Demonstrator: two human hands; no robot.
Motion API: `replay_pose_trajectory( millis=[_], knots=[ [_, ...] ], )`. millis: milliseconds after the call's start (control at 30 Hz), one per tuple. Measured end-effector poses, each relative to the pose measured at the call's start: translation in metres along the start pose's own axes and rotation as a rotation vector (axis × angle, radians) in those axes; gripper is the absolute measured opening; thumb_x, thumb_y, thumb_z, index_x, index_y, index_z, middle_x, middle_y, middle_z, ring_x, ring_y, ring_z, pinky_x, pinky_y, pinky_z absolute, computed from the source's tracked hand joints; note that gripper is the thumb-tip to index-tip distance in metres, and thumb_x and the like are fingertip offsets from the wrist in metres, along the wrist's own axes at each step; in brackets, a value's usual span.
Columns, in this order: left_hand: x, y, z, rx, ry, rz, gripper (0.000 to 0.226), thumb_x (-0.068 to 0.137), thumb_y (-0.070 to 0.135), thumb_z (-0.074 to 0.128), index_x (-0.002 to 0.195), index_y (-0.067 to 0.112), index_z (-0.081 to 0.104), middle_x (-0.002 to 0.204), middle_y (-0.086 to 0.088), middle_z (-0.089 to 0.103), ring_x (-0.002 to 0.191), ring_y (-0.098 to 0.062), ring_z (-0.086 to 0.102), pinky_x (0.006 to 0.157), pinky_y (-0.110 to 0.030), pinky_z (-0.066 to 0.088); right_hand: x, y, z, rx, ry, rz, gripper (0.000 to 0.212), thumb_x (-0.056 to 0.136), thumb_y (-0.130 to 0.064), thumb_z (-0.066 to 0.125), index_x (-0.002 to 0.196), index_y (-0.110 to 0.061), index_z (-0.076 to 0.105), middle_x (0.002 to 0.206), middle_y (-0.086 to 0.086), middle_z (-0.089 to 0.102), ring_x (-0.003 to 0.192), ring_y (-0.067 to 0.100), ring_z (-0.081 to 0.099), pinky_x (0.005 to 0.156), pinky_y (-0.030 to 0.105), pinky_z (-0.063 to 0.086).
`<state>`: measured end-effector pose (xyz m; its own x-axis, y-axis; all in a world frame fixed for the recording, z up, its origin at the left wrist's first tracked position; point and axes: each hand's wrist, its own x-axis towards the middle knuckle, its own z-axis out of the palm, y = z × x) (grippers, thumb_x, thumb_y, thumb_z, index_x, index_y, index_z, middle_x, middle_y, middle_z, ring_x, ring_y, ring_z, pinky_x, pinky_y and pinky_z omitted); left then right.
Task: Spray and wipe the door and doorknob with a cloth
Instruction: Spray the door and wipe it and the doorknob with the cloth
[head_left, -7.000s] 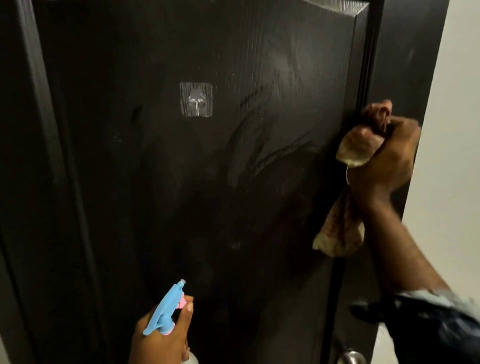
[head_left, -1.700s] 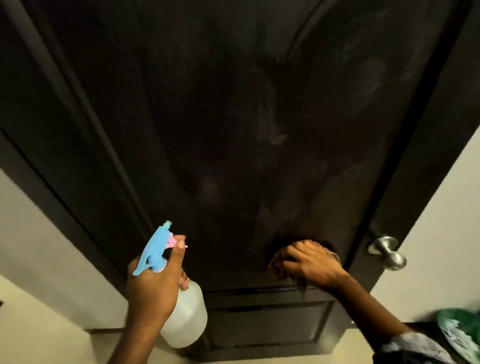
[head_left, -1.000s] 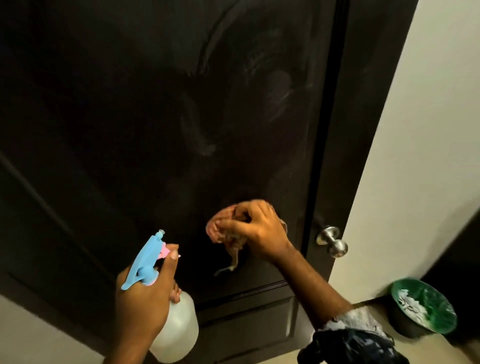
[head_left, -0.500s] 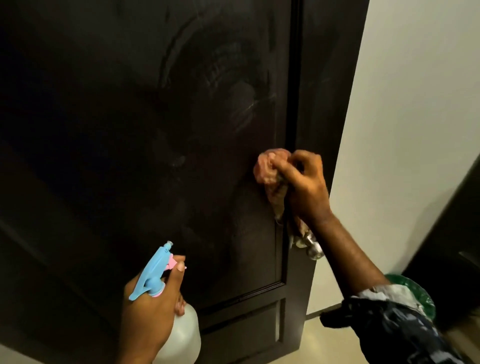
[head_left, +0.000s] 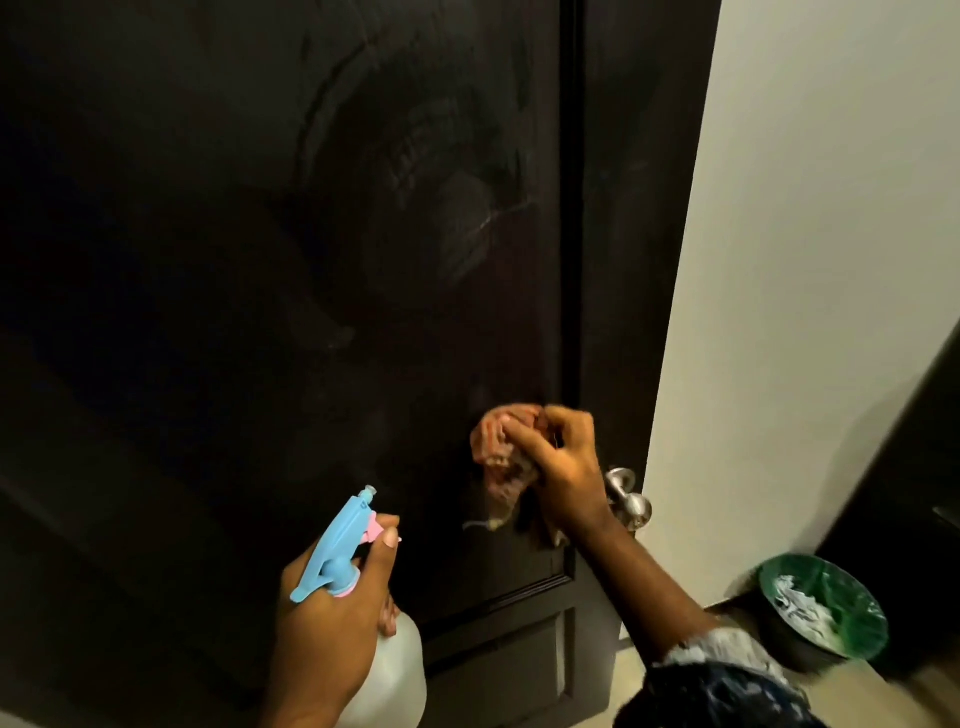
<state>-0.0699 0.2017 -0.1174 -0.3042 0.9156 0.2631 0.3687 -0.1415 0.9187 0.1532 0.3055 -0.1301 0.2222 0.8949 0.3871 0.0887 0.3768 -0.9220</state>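
A dark door (head_left: 260, 260), streaked with faint wipe marks, is filling most of the view. The right hand (head_left: 563, 467) is gripping a bunched pinkish cloth (head_left: 501, 441) and pressing it against the door, just beside the silver doorknob (head_left: 631, 499). The left hand (head_left: 332, 623) is curling around a spray bottle (head_left: 395, 670), its blue nozzle pointing at the door. A green bin (head_left: 826, 608) is sitting on the floor.
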Motion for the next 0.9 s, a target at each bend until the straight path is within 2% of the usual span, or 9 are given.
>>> replay_pose_trajectory(
  millis=[100,167,267,367,500,633,767,833,900],
  knots=[
    [0.004,-0.002,0.003,0.004,-0.006,0.015,0.021,0.08,0.034,0.069,0.083,0.014,0.07,0.046,-0.016,0.059,0.039,-0.032,0.059,0.047,-0.034,0.061,-0.012,0.035,-0.025,-0.155,0.058,0.116,0.018,0.092,-0.045,0.081,0.094,-0.059,0.07,0.111,-0.016,0.059,0.105,-0.003,0.062,0.101,0.037,0.056],
    [0.004,-0.006,0.006,0.015,-0.011,0.017,0.026,0.083,0.031,0.071,0.074,0.006,0.067,0.047,-0.016,0.06,0.04,-0.032,0.06,0.048,-0.035,0.061,-0.009,0.047,-0.039,-0.25,0.195,0.066,0.007,0.099,-0.047,0.072,0.106,-0.049,0.074,0.114,-0.02,0.061,0.112,0.003,0.061,0.1,0.034,0.053],
    [0.003,-0.008,0.013,-0.002,-0.005,-0.011,0.04,0.078,0.037,0.07,0.066,-0.001,0.063,0.044,-0.016,0.058,0.04,-0.034,0.06,0.051,-0.042,0.061,-0.015,0.073,-0.055,-0.572,0.37,0.141,0.021,0.105,-0.045,0.063,0.123,-0.035,0.065,0.122,-0.014,0.054,0.122,0.016,0.051,0.099,0.038,0.051],
    [0.003,-0.011,0.022,-0.014,-0.015,-0.032,0.037,0.076,0.037,0.071,0.075,0.0,0.067,0.044,-0.016,0.058,0.041,-0.038,0.059,0.053,-0.048,0.062,-0.028,0.104,-0.059,-1.151,0.216,0.243,0.053,0.097,-0.036,0.073,0.144,-0.019,0.055,0.144,0.01,0.051,0.131,0.031,0.047,0.108,0.05,0.049],
    [0.004,-0.024,0.029,0.021,0.019,-0.091,0.054,0.069,0.044,0.075,0.073,-0.008,0.063,0.049,-0.022,0.059,0.043,-0.041,0.06,0.056,-0.054,0.062,-0.029,0.097,-0.05,-1.305,0.054,0.341,0.077,0.092,-0.046,0.075,0.154,-0.015,0.04,0.155,0.013,0.044,0.137,0.033,0.048,0.111,0.051,0.046],
    [0.002,-0.027,0.031,0.012,0.009,-0.104,0.044,0.07,0.043,0.077,0.088,0.003,0.07,0.051,-0.023,0.059,0.043,-0.044,0.059,0.054,-0.062,0.06,-0.02,0.095,-0.049,-1.204,0.056,0.441,0.06,0.098,-0.034,0.072,0.146,-0.01,0.044,0.138,0.014,0.053,0.123,0.032,0.057,0.1,0.048,0.058],
    [-0.004,-0.021,0.028,-0.016,-0.001,-0.088,0.036,0.072,0.038,0.075,0.083,0.004,0.071,0.045,-0.017,0.058,0.041,-0.044,0.058,0.053,-0.059,0.061,0.003,0.095,-0.076,-0.924,0.084,0.56,0.03,0.1,-0.038,0.068,0.113,-0.014,0.056,0.107,0.008,0.063,0.106,0.037,0.067,0.09,0.041,0.056],
    [-0.007,-0.018,0.026,0.006,-0.001,-0.083,0.044,0.074,0.041,0.072,0.071,-0.003,0.066,0.044,-0.016,0.058,0.041,-0.038,0.06,0.055,-0.055,0.062,0.007,0.105,-0.099,-0.829,0.005,0.612,0.034,0.092,-0.043,0.071,0.108,-0.014,0.064,0.103,0.009,0.071,0.101,0.038,0.071,0.088,0.04,0.057],
    [-0.01,-0.019,0.026,0.021,-0.001,-0.071,0.052,0.073,0.045,0.071,0.063,-0.005,0.061,0.044,-0.015,0.058,0.041,-0.034,0.06,0.056,-0.053,0.063,0.005,0.121,-0.12,-0.448,-0.004,0.684,0.057,0.074,-0.051,0.079,0.116,-0.012,0.074,0.102,0.009,0.077,0.091,0.033,0.074,0.082,0.045,0.062]
  ],
)
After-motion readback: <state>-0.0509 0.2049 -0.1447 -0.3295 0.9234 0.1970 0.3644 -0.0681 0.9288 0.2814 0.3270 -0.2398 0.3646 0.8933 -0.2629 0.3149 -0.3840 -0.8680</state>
